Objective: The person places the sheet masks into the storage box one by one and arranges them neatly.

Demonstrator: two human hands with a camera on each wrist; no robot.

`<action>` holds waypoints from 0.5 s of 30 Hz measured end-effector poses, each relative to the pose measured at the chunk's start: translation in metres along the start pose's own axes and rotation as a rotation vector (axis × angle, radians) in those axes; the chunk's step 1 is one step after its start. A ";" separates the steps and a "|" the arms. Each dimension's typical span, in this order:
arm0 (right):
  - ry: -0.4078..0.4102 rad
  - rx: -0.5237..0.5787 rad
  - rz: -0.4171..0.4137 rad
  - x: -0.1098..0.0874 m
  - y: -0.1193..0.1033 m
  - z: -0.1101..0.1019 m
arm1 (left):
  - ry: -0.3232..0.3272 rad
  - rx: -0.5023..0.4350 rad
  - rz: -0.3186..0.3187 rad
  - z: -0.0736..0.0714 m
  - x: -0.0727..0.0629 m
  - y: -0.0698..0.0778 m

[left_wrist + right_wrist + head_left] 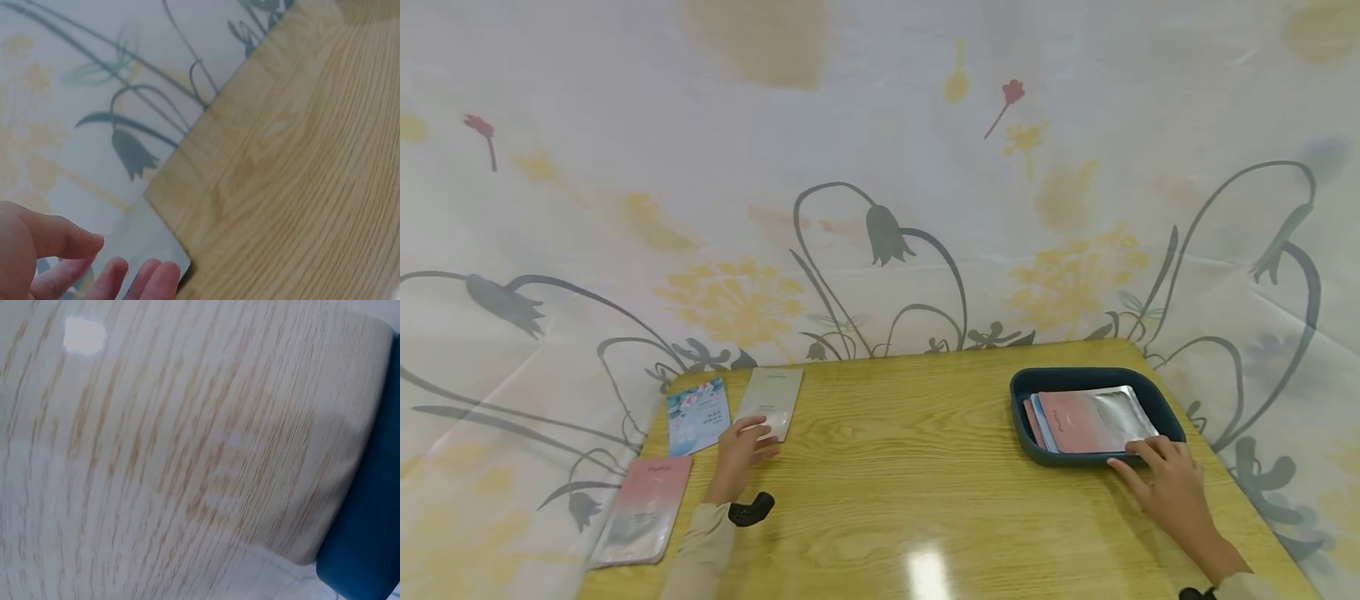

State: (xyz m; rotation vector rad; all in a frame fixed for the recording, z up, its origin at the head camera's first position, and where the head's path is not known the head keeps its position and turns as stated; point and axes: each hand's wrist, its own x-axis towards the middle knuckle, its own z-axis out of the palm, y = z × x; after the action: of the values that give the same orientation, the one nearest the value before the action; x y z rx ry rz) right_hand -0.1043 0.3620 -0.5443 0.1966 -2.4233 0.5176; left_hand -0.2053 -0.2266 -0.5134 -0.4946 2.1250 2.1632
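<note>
My left hand (742, 457) hovers at the near end of a pale grey-green sheet mask packet (775, 393), its fingers relaxed and thumb apart in the left wrist view. That packet (147, 240) lies flat; nothing shows in the left grasp. My right hand (1172, 487) is at the near right rim of a dark blue tray (1026, 442), fingertips over the edge by the packets and thumb outside. Inside the tray, a pink-and-silver sheet mask packet (1093, 421) tops a small stack. The right wrist view shows the tray (365, 506) but not the hand.
A blue floral packet (697, 417) lies left of the grey-green one. Nearer on the left is a pink-and-silver packet (643, 510). The wooden table (910, 442) meets a flower-printed curtain (880, 167) at the back and both sides.
</note>
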 end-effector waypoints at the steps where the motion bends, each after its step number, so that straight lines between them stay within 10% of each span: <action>1: 0.000 -0.001 -0.002 0.000 0.000 0.000 | 0.008 -0.003 -0.007 -0.004 0.000 -0.002; 15: 0.004 0.004 0.003 0.000 -0.001 0.000 | 0.106 -0.046 -0.105 -0.035 -0.001 -0.011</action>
State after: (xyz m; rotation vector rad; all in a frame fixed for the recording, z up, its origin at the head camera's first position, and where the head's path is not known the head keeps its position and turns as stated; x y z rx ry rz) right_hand -0.1041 0.3614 -0.5445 0.1937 -2.4195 0.5232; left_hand -0.1947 -0.2600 -0.5234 -0.7231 2.0536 2.1784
